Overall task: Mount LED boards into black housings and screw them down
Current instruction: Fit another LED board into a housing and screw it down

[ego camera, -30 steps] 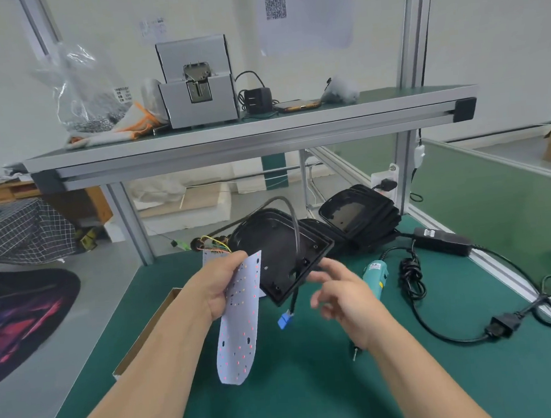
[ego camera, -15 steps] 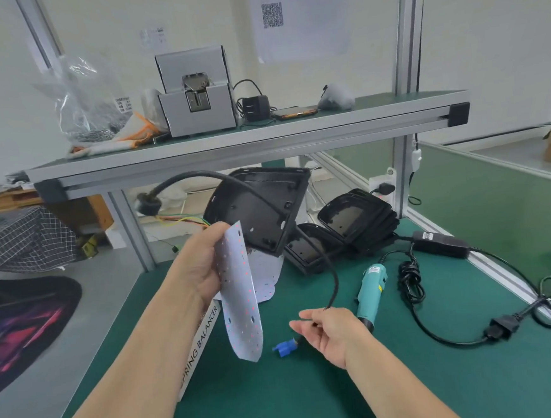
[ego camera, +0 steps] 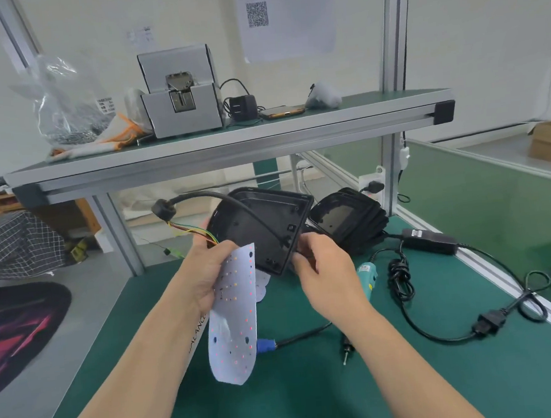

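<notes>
the left hand (ego camera: 210, 275) is gripping the white led board (ego camera: 234, 317), fingers curled round its upper end, above the middle of the desk (ego camera: 413, 382). the right hand (ego camera: 330, 272) is pinching the lower edge of the black housing (ego camera: 264, 231), which is hanging tilted in the air toward the desk's far edge.

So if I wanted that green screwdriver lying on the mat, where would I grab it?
Wrap fingers round the screwdriver by its thick teal barrel, coming down from above on the right. It lies flat on the green mat, thin bit toward the person, and the right hand, busy at the black housing, overhangs its left side.
</notes>
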